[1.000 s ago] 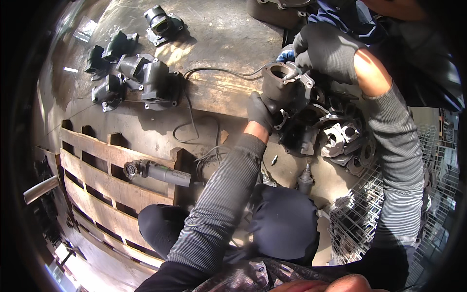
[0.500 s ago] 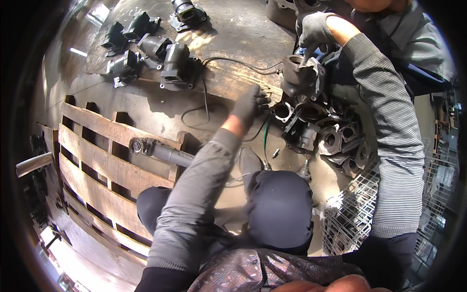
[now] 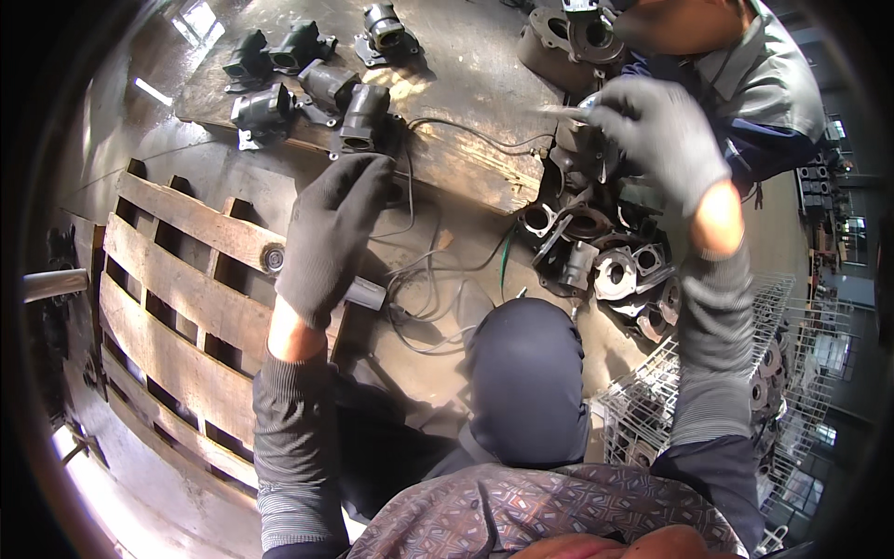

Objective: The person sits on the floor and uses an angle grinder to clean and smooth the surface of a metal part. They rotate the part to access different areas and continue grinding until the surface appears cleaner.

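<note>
My left hand (image 3: 335,228), in a dark grey knit glove, is raised over the corner of the wooden pallet. Its fingers are loosely bent and nothing shows in them; the nearest dark metal casting (image 3: 365,116) lies just beyond the fingertips. Partly covered by this hand is a grinder-like power tool (image 3: 365,293). My right hand (image 3: 656,135), gloved and smeared by motion, closes on a thin pale rod-like thing (image 3: 559,111). Below that hand stands a rough metal casting (image 3: 582,154), partly hidden.
Several dark castings (image 3: 265,112) rest on the worn board (image 3: 475,172). A pile of flanged metal parts (image 3: 615,272) lies right of my knee, near wire baskets (image 3: 643,396). A wooden pallet (image 3: 177,270) is at left; cables (image 3: 433,289) cross the floor. Another person (image 3: 782,84) sits opposite.
My left hand has moved left and nearer to me, from the board's edge to above the pallet corner. My right hand has lifted off the casting, and the thin pale thing now shows in it.
</note>
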Available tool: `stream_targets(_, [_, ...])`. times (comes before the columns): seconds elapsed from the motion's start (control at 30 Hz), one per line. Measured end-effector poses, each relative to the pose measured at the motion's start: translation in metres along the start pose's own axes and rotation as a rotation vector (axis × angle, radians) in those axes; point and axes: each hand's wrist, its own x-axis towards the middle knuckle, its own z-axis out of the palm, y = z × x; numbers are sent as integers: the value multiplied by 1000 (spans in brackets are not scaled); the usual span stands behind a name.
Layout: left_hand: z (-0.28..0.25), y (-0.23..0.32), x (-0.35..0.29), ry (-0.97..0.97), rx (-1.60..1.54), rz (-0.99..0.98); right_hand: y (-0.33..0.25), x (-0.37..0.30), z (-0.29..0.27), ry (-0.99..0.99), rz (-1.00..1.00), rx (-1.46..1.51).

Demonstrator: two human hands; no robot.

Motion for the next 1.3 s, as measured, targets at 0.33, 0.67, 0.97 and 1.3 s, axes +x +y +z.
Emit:
stream_targets(0.33, [-88,-50,21,332,-67,-11,-188,-65,39,129,367,1689])
stream_targets(0.67, [-105,-77,25,276,96,98,-281,-46,86,-245,107,2164])
stream_targets(0.97, [-100,-88,27,214,401,344,-278,-29,109,-139,272,2013])
stream_targets(1.3, [-91,-104,46,196,321,61,-265,-23,115,-262,286,1982])
